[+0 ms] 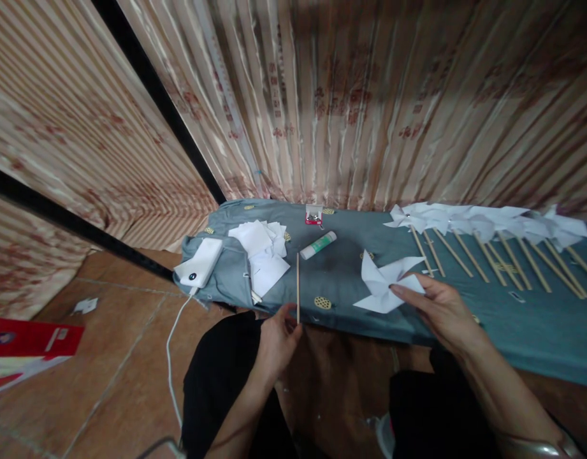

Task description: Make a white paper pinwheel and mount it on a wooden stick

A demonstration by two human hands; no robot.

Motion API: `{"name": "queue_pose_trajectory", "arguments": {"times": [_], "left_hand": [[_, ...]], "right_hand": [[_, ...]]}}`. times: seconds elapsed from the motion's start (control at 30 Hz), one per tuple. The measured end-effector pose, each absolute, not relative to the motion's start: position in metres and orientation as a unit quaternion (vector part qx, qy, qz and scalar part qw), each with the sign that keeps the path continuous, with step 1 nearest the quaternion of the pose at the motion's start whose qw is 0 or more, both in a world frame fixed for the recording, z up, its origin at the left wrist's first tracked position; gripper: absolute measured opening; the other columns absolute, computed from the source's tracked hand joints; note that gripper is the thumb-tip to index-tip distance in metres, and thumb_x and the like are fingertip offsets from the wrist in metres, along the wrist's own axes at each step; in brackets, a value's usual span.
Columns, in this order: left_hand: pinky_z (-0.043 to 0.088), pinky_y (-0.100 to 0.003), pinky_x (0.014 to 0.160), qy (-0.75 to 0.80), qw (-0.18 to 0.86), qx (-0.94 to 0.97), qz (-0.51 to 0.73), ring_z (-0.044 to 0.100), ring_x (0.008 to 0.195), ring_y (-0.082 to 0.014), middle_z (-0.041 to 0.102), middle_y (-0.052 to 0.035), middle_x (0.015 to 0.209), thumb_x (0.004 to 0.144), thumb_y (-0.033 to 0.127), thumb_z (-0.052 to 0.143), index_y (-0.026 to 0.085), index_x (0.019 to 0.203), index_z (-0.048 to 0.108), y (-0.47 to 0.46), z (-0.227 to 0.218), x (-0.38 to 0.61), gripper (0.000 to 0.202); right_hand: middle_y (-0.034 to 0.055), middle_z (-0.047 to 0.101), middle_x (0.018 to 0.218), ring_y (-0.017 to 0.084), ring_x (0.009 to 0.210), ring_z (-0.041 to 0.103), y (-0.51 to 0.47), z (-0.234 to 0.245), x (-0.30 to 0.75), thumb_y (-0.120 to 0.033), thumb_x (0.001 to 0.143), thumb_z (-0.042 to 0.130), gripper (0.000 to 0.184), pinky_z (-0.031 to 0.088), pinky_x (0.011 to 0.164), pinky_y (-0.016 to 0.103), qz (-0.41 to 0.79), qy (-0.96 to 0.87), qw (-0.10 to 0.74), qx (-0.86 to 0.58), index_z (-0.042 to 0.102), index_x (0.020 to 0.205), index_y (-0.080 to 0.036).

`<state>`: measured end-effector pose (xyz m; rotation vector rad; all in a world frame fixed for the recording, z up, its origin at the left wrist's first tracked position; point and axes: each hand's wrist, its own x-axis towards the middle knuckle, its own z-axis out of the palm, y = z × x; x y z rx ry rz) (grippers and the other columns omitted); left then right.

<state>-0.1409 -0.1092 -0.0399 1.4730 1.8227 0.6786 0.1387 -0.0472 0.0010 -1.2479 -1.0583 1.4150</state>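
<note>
My left hand (pixel 278 339) grips the lower end of a thin wooden stick (pixel 298 284), which points away from me near the table's front edge. In my right hand (pixel 439 312) is a white paper pinwheel (pixel 382 280), pinched near its middle between thumb and fingers. Stick and pinwheel are apart. Between and beyond the hands lies a glue stick (pixel 318 245) with a green label. Behind it stands a small open red box (pixel 314 215) holding shiny metal bits, too small to make out. Loose white paper sheets (pixel 264 252) are heaped left of the wooden stick.
Several finished pinwheels on sticks (pixel 465 220) lie in a row at the right of the cloth-covered table (pixel 341 312). A white power bank (pixel 202 262) with a cable (pixel 169 347) sits at the left end. Striped curtains (pixel 350 127) hang behind; a black pole (pixel 164 95) slants at left.
</note>
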Motion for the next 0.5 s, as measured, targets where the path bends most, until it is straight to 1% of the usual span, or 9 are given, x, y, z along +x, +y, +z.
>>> {"name": "queue_pose_trajectory", "arguments": {"times": [0.07, 0.17, 0.27, 0.37, 0.5], "left_hand": [[0.041, -0.023, 0.059, 0.683, 0.403, 0.533, 0.295, 0.059, 0.060, -0.0136, 0.064, 0.0017, 0.067, 0.074, 0.015, 0.057, 0.017, 0.109, 0.064, -0.128, -0.049, -0.129, 0.037], [0.039, -0.022, 0.057, 0.642, 0.488, 0.487, 0.336, 0.055, 0.058, -0.0117, 0.060, 0.0033, 0.066, 0.070, 0.015, 0.058, 0.017, 0.112, 0.064, -0.147, -0.063, -0.114, 0.042], [0.039, -0.022, 0.057, 0.593, 0.568, 0.438, 0.365, 0.052, 0.056, -0.0108, 0.056, 0.0045, 0.062, 0.067, 0.016, 0.062, 0.015, 0.109, 0.064, -0.153, -0.073, -0.101, 0.042], [0.041, -0.023, 0.059, 0.554, 0.617, 0.407, 0.383, 0.052, 0.056, -0.0102, 0.055, 0.0049, 0.062, 0.066, 0.019, 0.064, 0.014, 0.107, 0.064, -0.150, -0.079, -0.087, 0.041], [0.041, -0.022, 0.055, 0.526, 0.647, 0.399, 0.382, 0.052, 0.051, -0.0092, 0.054, 0.0061, 0.060, 0.063, 0.021, 0.065, 0.014, 0.101, 0.063, -0.136, -0.084, -0.071, 0.039]], "right_hand": [[0.0053, 0.076, 0.084, 0.020, 0.073, 0.067, -0.048, 0.001, 0.140, -0.043, 0.061, 0.085, 0.035, 0.053, 0.069, 0.030, 0.576, -0.439, 0.467, -0.507, 0.076, 0.085, -0.021], [0.0055, 0.076, 0.083, 0.020, 0.073, 0.067, -0.051, 0.003, 0.141, -0.044, 0.060, 0.085, 0.035, 0.053, 0.070, 0.030, 0.568, -0.447, 0.469, -0.508, 0.075, 0.082, -0.020], [0.0045, 0.076, 0.081, 0.020, 0.072, 0.067, -0.053, 0.005, 0.142, -0.044, 0.058, 0.086, 0.034, 0.053, 0.070, 0.030, 0.579, -0.433, 0.470, -0.507, 0.075, 0.080, -0.021], [0.0030, 0.076, 0.080, 0.019, 0.070, 0.068, -0.055, 0.006, 0.141, -0.044, 0.058, 0.086, 0.033, 0.052, 0.070, 0.030, 0.617, -0.402, 0.462, -0.494, 0.075, 0.081, -0.023], [0.0029, 0.075, 0.079, 0.017, 0.068, 0.067, -0.057, 0.004, 0.136, -0.043, 0.056, 0.087, 0.035, 0.052, 0.069, 0.028, 0.653, -0.391, 0.440, -0.477, 0.075, 0.080, -0.021]]}}
